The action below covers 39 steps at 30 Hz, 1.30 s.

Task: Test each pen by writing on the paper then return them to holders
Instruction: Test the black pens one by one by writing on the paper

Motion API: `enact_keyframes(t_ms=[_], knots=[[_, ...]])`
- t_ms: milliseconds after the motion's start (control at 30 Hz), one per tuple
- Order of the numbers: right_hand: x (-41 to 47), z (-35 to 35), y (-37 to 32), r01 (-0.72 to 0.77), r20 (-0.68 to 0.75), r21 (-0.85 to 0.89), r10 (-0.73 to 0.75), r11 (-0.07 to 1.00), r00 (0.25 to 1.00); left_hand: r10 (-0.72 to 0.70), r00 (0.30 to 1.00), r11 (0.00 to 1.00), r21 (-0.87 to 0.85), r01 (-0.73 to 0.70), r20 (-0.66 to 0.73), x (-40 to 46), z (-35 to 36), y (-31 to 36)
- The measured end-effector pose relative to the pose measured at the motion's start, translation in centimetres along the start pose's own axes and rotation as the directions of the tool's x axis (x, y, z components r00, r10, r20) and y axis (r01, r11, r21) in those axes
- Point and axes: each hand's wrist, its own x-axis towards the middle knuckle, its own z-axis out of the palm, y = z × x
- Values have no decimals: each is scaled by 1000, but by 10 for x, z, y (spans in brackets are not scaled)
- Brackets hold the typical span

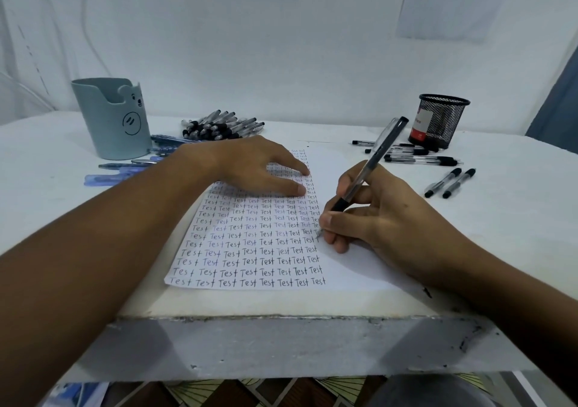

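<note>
Many "Test" words fill paper [250, 250]; right hand [375, 218] w/ pen [369, 168] writing.

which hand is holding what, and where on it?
Right hand pinches a black pen at its dark grip section near the tip, tip on the paper. Left hand holds nothing; its fingers lie flat on the paper.

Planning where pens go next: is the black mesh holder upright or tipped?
Upright: the black mesh holder stands on its base, rim up.
</note>
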Motion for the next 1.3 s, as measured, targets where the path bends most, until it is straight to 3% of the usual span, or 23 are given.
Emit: enact_keyframes(t_ms=[167,333,600,867,1033,1300], knots=[[0,-3,-2,-35,2,174,35,984,999,8,1000,1000,3,-8,4,-1,-1,1],[1,-3,-2,2,26,13,-3,1000,1000,10,1000,1000,3,-10,0,-1,-1,0],[1,-4,-1,-16,1,89,16,996,1000,6,1000,1000,-1,-6,7,-1,0,0],[2,-4,-1,-22,15,58,22,998,1000,8,1000,1000,1,-8,7,0,1,-2],[3,-6,2,-25,-18,171,29,985,999,12,1000,1000,8,-12,4,1,0,-2],[2,-3,3,12,-49,3,-11,1000,999,8,1000,1000,4,-8,2,0,0,-2]])
